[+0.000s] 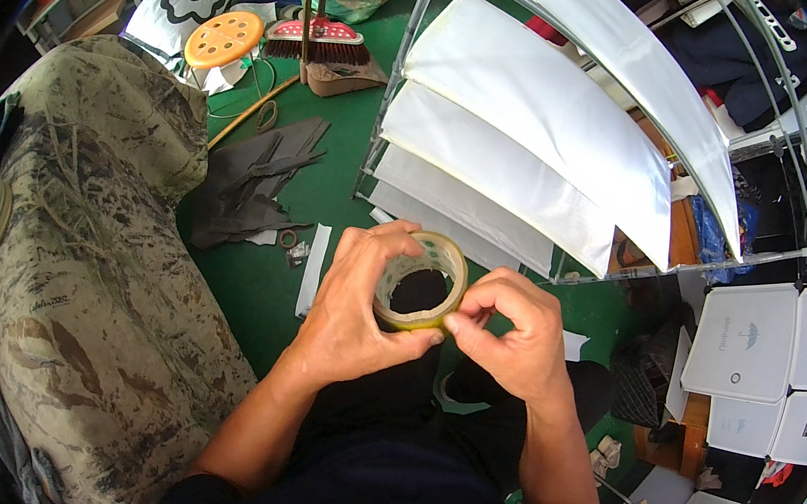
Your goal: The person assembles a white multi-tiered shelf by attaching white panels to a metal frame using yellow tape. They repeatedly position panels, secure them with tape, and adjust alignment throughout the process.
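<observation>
A roll of yellowish tape (457, 277) is held up in front of me, its cardboard core facing up toward the head view. My left hand (358, 292) wraps round the roll's left side, thumb along the lower edge and fingers over the far rim. At the roll's right edge my right hand (513, 331) is closed, thumb and forefinger pinched against the tape's outer surface. Whether a loose tape end sits in that pinch is too small to make out.
A metal-tube rack with white fabric panels (543, 98) stands ahead to the right. On the left is a camouflage-covered sofa (87, 284). Dark cloth scraps (256, 179) lie on the green floor near a broom (319, 40) and an orange stool (223, 38). White storage boxes (740, 339) stand right.
</observation>
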Motion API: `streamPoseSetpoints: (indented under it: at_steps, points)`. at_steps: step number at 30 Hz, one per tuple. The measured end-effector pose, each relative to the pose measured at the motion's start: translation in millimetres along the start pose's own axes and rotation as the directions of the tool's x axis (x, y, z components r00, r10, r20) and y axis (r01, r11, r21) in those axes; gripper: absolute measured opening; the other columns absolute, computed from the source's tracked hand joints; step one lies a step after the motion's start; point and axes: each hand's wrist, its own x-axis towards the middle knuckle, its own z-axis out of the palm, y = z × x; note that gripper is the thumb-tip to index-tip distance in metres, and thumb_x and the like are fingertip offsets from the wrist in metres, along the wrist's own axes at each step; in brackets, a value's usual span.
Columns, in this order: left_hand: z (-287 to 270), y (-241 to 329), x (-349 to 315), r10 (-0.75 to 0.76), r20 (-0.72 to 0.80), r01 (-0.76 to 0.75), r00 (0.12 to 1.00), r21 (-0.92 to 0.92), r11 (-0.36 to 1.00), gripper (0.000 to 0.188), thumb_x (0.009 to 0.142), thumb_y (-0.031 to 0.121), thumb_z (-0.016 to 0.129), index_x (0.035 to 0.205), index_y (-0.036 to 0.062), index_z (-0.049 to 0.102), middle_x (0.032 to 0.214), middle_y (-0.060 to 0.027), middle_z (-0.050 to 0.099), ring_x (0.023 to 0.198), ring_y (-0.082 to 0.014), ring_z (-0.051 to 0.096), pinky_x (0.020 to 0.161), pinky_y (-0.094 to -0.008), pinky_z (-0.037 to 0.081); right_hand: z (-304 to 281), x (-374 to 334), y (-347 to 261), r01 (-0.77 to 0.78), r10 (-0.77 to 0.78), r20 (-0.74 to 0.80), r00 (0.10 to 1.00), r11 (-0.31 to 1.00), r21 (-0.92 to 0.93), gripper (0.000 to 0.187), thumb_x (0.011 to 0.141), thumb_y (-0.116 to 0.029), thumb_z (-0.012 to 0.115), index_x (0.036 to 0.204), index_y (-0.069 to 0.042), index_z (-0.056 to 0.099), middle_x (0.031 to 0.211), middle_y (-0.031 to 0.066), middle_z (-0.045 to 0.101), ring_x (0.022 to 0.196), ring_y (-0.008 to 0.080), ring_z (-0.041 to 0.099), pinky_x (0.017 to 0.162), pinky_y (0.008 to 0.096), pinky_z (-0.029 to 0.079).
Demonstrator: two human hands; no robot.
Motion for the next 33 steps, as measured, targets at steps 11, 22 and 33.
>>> streamPoseSetpoints:
  at_steps: [11,22,33]
  points:
    - [2,1,-1,-0.023,0.001,0.023,1.000,-0.012,1.000,0.070,0.055,0.011,0.086,0.117,0.0044,0.053,0.125,-0.0206,0.059,0.113,-0.0371,0.053,0.097,-0.0439,0.042,2,0,4,-0.009,0.009,-0.019,1.000,1.000,-0.010,0.013,0.073,0.007,0.073,0.079,0.002,0.062,0.078,0.0081,0.061,0.064,0.0130,0.059,0.057,0.0254,0.048]
    - [4,-2,-2,-0.035,-0.015,0.035,0.999,0.008,0.999,0.071,0.055,0.011,0.087,0.116,0.0038,0.051,0.124,-0.0204,0.059,0.112,-0.0375,0.053,0.096,-0.0442,0.044,4,1,4,0.026,-0.027,-0.020,0.999,0.999,-0.027,0.013,0.076,0.003,0.073,0.080,0.003,0.061,0.077,0.0073,0.059,0.065,0.0127,0.060,0.059,0.0260,0.049]
    - [7,-1,-4,-0.070,-0.024,0.070,0.997,0.032,0.997,0.069,0.058,0.015,0.087,0.116,0.0047,0.051,0.122,-0.0169,0.058,0.109,-0.0313,0.054,0.097,-0.0413,0.043,3,0,11,0.029,-0.030,-0.043,0.999,0.999,-0.024,0.012,0.077,0.005,0.071,0.082,0.003,0.061,0.079,0.0075,0.059,0.066,0.0127,0.061,0.059,0.0259,0.050]
